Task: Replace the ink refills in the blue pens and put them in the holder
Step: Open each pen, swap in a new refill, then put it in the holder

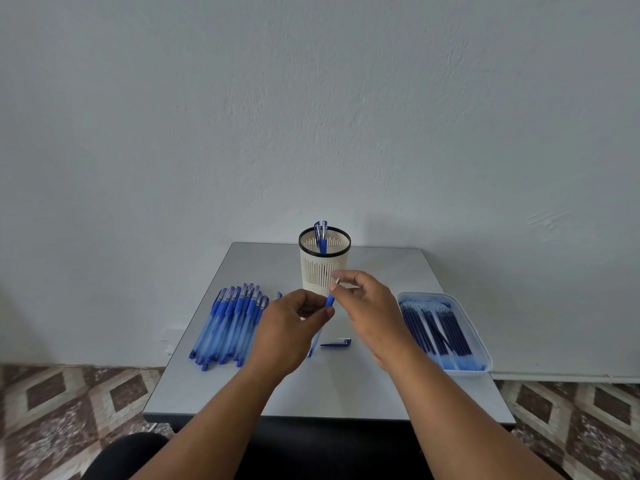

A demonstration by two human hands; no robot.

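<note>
My left hand (294, 320) holds a blue pen (329, 300) above the middle of the grey table (332, 389), fingers curled round its barrel, thumb and forefinger meeting just under the blue grip section. The pen tilts up and to the right, its metal tip pointing toward my right hand (367, 303). That hand pinches the pen's tip end between thumb and forefinger, the other fingers loosely curled behind. The lower part of the barrel shows below my left hand, pale and translucent, slanting down toward the tabletop.

Directly beyond my hands stands the holder (324, 263), a cream slotted cup with a black rim, upright near the table's far edge. Two capped blue pens (320, 235) stand inside it, leaning against the back of the rim.

On the table just beneath my hands lies a loose pen cap (336, 343), blue with a clear end, lying on its side.

To my left a pile of blue pens (230, 323) lies fanned out, caps toward the wall. To my right, near the table's edge, sits a white tray (485, 351) with ink refills (436, 327) lying lengthwise in it, dark blue tubes side by side.

Past the table there is a plain pale wall (311, 116), and below it a patterned tile floor (69, 410).
</note>
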